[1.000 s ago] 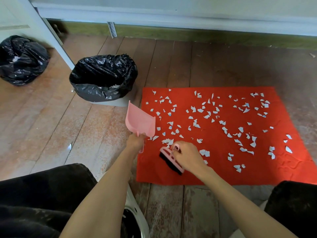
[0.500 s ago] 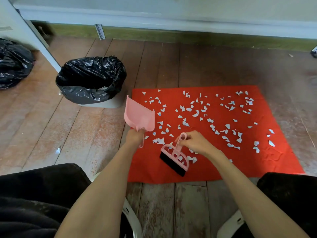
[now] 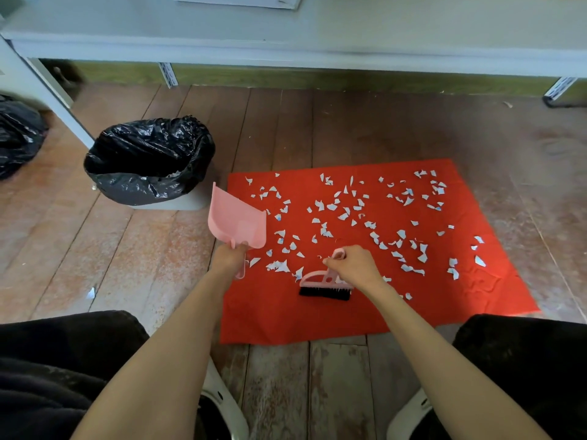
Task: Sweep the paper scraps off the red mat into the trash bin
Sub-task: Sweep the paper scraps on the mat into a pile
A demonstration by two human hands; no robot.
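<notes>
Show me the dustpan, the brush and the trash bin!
dustpan (image 3: 236,223), head view, on its flat pink scoop.
brush (image 3: 324,294), head view, on its black bristles.
trash bin (image 3: 149,160), head view, on its black bag liner.

Indoor room, domestic or utility type, exact kind unclear. Worn wooden plank floor (image 3: 127,249) throughout; pale bench (image 3: 317,42) on slotted brackets (image 3: 167,74) across top of frame; bag-lined trash bin (image 3: 149,160) upper left; filled black bag (image 3: 19,138) at left edge.

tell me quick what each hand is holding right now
Left hand: closed round the handle of the pink dustpan.
Right hand: closed round the handle of the pink brush.
</notes>
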